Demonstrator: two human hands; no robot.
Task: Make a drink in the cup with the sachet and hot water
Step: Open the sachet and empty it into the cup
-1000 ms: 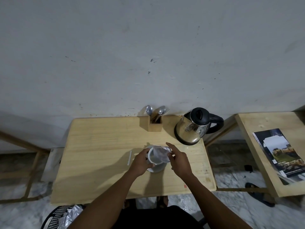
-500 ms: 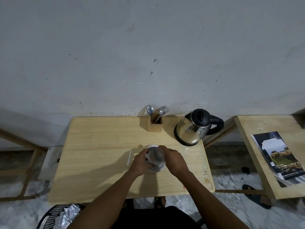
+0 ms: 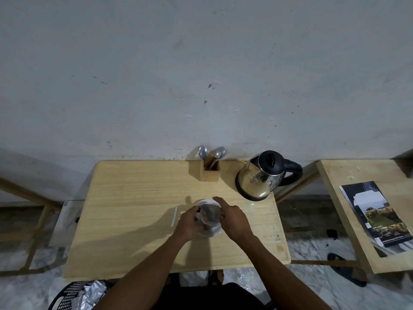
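A white cup stands on a white saucer near the middle of the wooden table. The inside of the cup looks grey. My left hand grips the cup's left side. Against its right side and rim lies my right hand, the forefinger stretched over the far rim of the saucer. A thin white sachet stick lies flat on the table just left of my left hand. The steel kettle with a black lid and handle stands at the back right.
A wooden holder with spoons and a fork stands at the back edge by the wall. A second table to the right carries a magazine. A black basket with foil sits on the floor at lower left.
The white paper that lay over the cup a second ago is out of view. My right hand came down from above the cup onto its right side. The view shifted slightly.
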